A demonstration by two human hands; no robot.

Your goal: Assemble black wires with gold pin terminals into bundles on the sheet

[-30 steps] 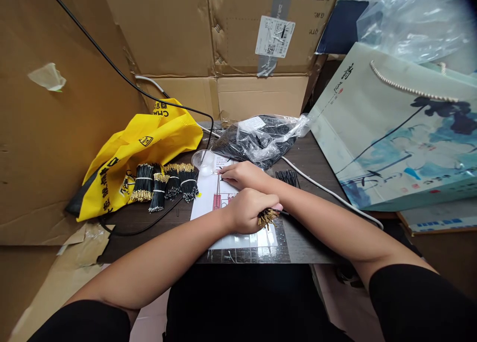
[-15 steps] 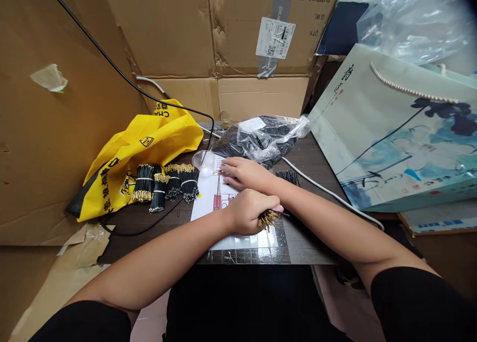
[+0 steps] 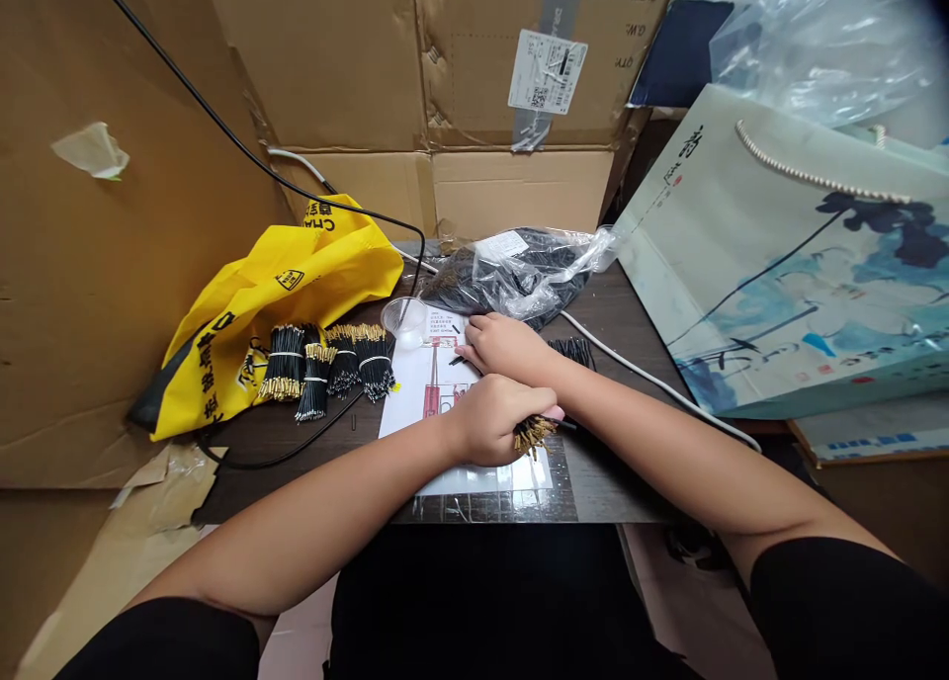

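A bundle of thin black wires (image 3: 532,436) is gripped in the closed left hand (image 3: 496,421); its gold-coloured ends are left showing at the little-finger side, while most of its length is hidden by the fist. The right hand (image 3: 511,349) is held just beyond the left, its fingers bent over a printed sheet (image 3: 406,413). A short black piece (image 3: 455,361) is seen at its fingertips; whether it is pinched or merely touched cannot be told.

To the left of both hands, four tied wire bundles (image 3: 283,364) are laid side by side, bound with pale bands, near a yellow bag (image 3: 297,265). A clear plastic cup (image 3: 406,316) is placed beyond the right fingertips, and a clear bag of black pieces (image 3: 549,295) just past the right knuckles. More black wires (image 3: 572,352) are partly covered by the right forearm.

The wires are judged light and springy, straight enough to be aligned but likely to slide against one another if the grip is loosened. The bundle is best held around its dark middle, since the slim metal ends could be bent. The short piece seems light, best taken between fingertips.
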